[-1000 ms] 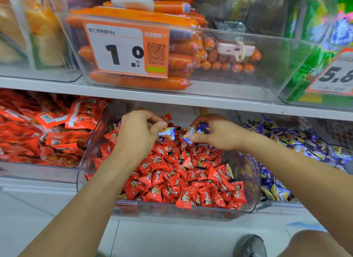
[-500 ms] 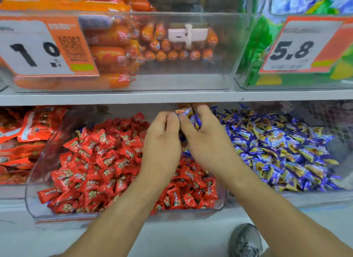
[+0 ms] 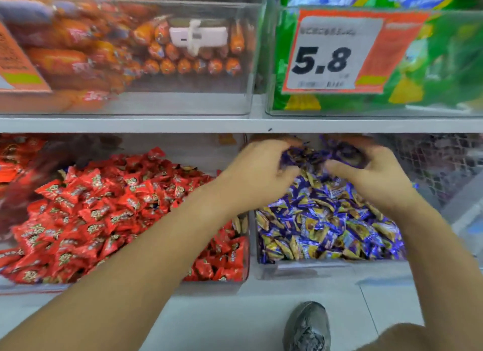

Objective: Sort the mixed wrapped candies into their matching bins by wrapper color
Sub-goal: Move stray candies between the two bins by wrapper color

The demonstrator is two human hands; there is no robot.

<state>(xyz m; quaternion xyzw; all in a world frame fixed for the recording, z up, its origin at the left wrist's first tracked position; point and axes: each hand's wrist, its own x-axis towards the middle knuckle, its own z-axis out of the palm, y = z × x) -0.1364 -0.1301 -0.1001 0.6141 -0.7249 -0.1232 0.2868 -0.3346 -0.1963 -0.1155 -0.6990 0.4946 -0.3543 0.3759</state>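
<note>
Red-wrapped candies (image 3: 104, 207) fill a clear bin (image 3: 130, 285) on the lower shelf. To its right stands a second clear bin (image 3: 313, 268) heaped with purple-and-gold candies (image 3: 326, 220). Both my hands are over the back of the purple bin, just under the shelf above. My left hand (image 3: 261, 173) has its fingers curled round a few purple candies. My right hand (image 3: 373, 175) is also curled, with purple wrappers showing under its fingers. The picture is blurred there, so the number of candies held is unclear.
The white shelf edge (image 3: 235, 124) runs close above my hands. On it stand a clear bin of orange sausages (image 3: 156, 58) and a bin of green packets with a 5.8 price tag (image 3: 324, 60). Red packets (image 3: 15, 152) lie far left, wire mesh (image 3: 431, 162) far right. My shoe (image 3: 307, 327) is on the floor.
Both hands have moved right from the red bin to the back of the purple bin, carrying purple candies. The camera has turned right with them.
</note>
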